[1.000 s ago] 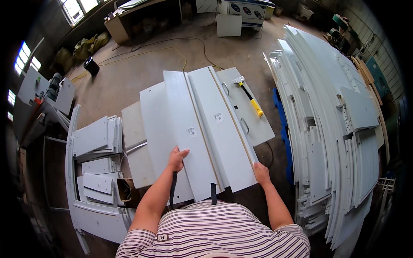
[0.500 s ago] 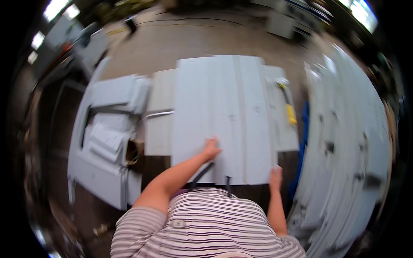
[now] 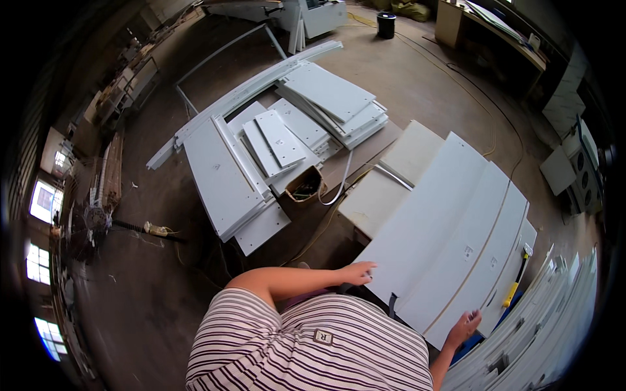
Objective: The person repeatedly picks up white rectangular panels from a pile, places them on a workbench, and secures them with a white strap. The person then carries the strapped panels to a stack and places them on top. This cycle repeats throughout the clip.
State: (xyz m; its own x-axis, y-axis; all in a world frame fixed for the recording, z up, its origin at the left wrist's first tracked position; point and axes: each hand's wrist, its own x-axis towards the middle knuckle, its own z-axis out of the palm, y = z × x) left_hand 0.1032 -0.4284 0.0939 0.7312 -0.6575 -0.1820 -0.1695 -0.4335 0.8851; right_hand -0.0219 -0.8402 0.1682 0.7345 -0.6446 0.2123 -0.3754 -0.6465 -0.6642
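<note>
Large white boards (image 3: 430,228) lie side by side on a pale worktable (image 3: 370,203) in front of me. My left hand (image 3: 358,273) is at the near left corner of the boards, fingers stretched and loosely apart, with nothing in it. Beyond the near right edge of the boards is my right hand (image 3: 464,328), its fingers slightly bent and apart, and it holds nothing that I can see. A hammer (image 3: 510,294) with a yellow grip rests on the right part of the table. A dark strap end (image 3: 392,304) shows against the near edge.
Left of the table, stacked white panels (image 3: 225,186) and a brown box (image 3: 304,184) stand on a low support. Long white strips (image 3: 544,332) are piled at the right. A black bucket (image 3: 386,26) stands far off. Cables (image 3: 486,98) cross the floor.
My view has swung to the left, so the panel stacks now show more centrally. My left hand has drawn back from the board's surface to its near left corner.
</note>
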